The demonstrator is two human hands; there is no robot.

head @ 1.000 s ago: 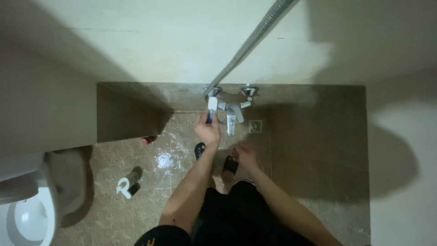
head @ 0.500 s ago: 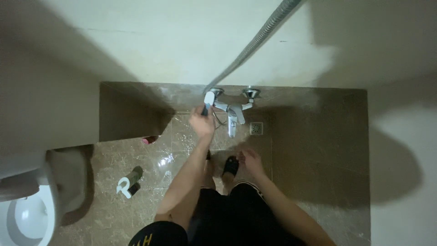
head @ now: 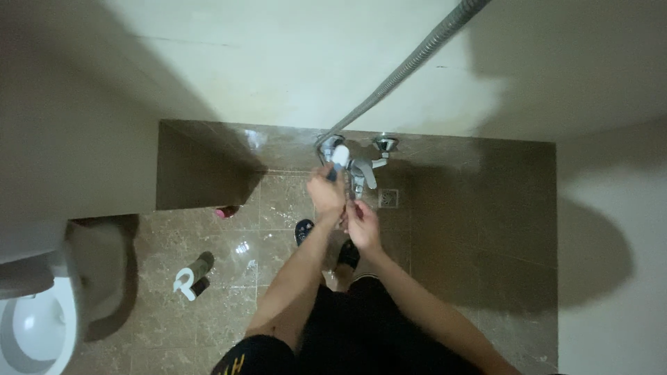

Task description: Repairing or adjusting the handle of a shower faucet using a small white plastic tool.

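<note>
The view looks straight down a pale wall onto a brown marble-pattern tiled floor (head: 479, 229). A chrome wall-mounted mixer tap (head: 361, 170) sits at the centre of the frame, just above the floor edge. A ribbed metal shower hose (head: 410, 66) runs from the tap toward 1 o'clock and leaves the frame at the top.

The left hand (head: 326, 194) is raised to the tap's left side. Its fingers are closed around a small white object (head: 340, 155) with a dark lower part, held against the left end of the tap body. What the object is cannot be determined at this resolution.

The right hand (head: 361, 226) lies directly at 5 o'clock from the left hand, touching or nearly touching it, just below the tap spout. Its fingers are curled toward the left hand; whether they pinch anything cannot be told.

Both forearms extend from the bottom edge toward 12 o'clock. Dark slippers (head: 303, 230) are visible beneath the arms.

A square floor drain (head: 389, 198) lies at 3 o'clock from the hands, close to the tap. A white-and-dark object (head: 191, 278) lies on the floor at 8 o'clock, well apart from the hands. A toilet (head: 35, 326) occupies the lower left corner. A small red item (head: 224, 212) lies at the foot of the wall at 9 o'clock.
</note>
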